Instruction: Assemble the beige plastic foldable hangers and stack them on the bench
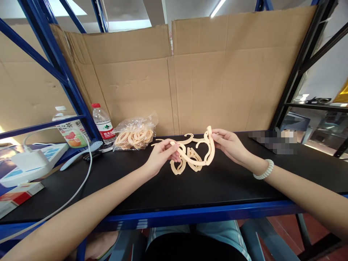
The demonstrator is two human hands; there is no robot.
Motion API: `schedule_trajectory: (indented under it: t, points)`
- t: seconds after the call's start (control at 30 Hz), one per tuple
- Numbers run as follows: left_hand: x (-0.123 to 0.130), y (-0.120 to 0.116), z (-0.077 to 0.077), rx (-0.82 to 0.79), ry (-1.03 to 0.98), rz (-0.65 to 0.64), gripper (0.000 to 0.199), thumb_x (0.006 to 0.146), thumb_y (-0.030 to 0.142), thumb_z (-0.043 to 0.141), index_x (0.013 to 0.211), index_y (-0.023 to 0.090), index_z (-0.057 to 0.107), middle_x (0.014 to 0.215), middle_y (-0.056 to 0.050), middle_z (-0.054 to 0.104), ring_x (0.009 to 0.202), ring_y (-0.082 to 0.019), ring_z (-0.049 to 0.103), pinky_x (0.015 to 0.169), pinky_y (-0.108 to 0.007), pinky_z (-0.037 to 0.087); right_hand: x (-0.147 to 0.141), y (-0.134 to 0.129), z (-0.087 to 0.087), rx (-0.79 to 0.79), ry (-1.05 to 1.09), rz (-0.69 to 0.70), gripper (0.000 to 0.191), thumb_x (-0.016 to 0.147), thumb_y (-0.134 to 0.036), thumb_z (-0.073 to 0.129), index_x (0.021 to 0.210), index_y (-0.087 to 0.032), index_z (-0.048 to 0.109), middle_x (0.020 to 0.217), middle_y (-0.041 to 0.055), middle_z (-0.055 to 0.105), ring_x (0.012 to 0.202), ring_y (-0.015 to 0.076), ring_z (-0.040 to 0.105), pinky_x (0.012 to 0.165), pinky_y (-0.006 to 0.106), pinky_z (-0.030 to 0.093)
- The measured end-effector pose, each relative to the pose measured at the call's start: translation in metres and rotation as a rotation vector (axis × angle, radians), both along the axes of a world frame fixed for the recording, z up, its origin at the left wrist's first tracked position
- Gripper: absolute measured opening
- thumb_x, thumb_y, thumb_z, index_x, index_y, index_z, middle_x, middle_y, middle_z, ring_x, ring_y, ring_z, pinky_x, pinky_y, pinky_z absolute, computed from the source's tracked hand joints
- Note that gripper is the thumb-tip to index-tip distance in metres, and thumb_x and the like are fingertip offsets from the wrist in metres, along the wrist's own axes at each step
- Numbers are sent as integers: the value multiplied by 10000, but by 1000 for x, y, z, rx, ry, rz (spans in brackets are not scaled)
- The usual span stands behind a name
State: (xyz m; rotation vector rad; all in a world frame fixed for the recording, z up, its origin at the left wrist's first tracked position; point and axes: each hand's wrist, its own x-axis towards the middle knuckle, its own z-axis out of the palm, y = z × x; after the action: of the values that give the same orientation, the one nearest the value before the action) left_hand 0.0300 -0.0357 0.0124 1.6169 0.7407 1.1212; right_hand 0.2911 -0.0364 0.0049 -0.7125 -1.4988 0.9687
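Note:
A cream-coloured curved piece (199, 162) is held up over the black table, spanning both hands. My left hand (164, 155) pinches its left end between thumb and fingers. At its upright right end, my right hand (225, 144) grips it with closed fingers. Several similar curved pieces (178, 167) lie on the table below and behind it, partly hidden by the held piece and my left hand. A white beaded bracelet (265, 169) is round my right wrist.
Behind the hands, a clear bag of curved pieces (134, 137) stands beside a red-capped water bottle (103, 124). Further left are a second bottle (71, 128), a power strip (51, 154), a white cable and a box (20, 197). Cardboard (201, 79) walls the back of the black table (163, 195).

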Motion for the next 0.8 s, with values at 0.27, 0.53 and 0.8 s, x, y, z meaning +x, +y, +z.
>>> schedule_trajectory:
  t: [0.27, 0.53, 0.8]
  points:
    - [7, -4, -3, -10, 43, 14, 305, 788, 430, 700, 827, 162, 560, 649, 3, 638, 554, -129, 655, 542, -231, 550, -25, -27, 0, 160, -420, 49, 438, 923, -406, 523, 1314, -210, 549, 707, 2, 683, 611, 146, 626, 576, 286, 529]
    - [7, -3, -9, 16, 19, -30, 258, 781, 376, 720, 836, 158, 593, 704, -7, 657, 643, -132, 679, 643, -247, 580, -24, -25, -4, 133, -432, -59, 402, 887, -398, 576, 1226, -189, 626, 699, 20, 676, 454, 105, 514, 412, 243, 458]
    - [8, -6, -7, 49, 36, -66, 239, 785, 360, 711, 864, 161, 605, 729, -9, 655, 656, -133, 667, 650, -255, 573, -24, -28, -2, 177, -480, -92, 413, 891, -386, 565, 1248, -186, 620, 693, 14, 677, 474, 108, 519, 406, 232, 444]
